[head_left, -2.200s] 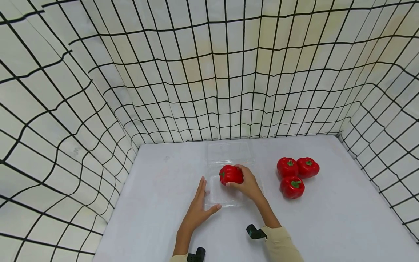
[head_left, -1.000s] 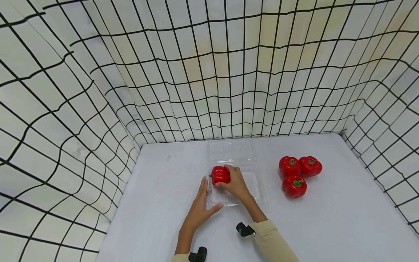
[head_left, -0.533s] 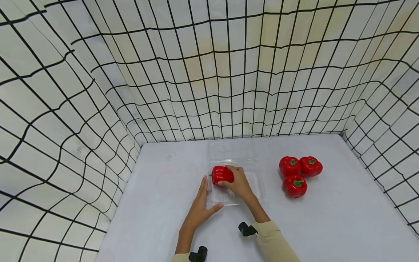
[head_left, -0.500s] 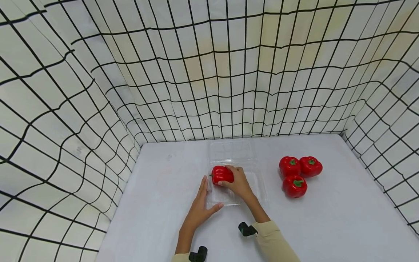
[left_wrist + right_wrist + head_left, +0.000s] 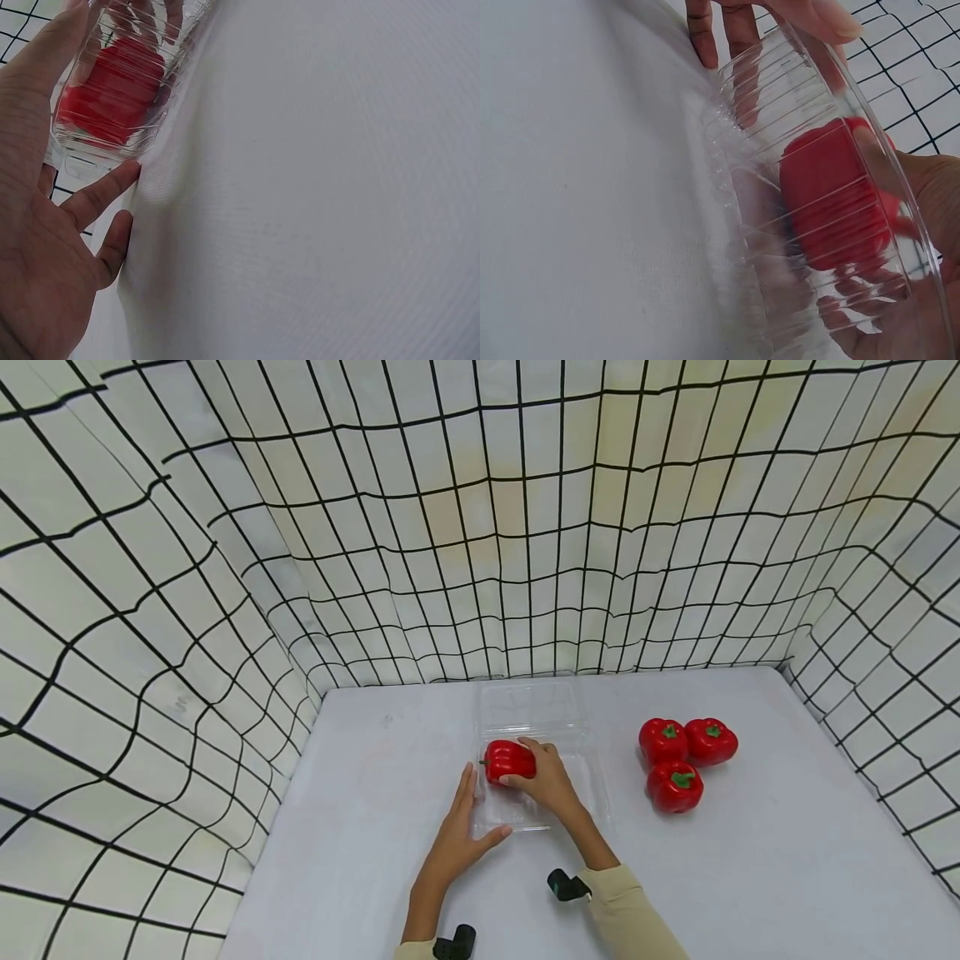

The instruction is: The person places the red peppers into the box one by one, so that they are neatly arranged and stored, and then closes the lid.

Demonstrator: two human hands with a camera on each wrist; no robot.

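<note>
Shiny red, lobed and blocky: that's the pepper [image 5: 504, 761] we see in the right hand [image 5: 551, 782], thumb and fingers curled round it. It's tipped sideways, green stem to 9 o'clock, inside the 10 o'clock part of a clear plastic tray [image 5: 592, 792]. The left hand [image 5: 452, 842] is spread, gripping nothing, by the tray's 9 o'clock wall. We've got a clear lid [image 5: 528, 706] at 12, three similar peppers [image 5: 672, 777] around 3.

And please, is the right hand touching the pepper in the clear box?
Touching. In the head view, the right hand holds the pepper, its fingers and thumb against opposite sides.
</note>
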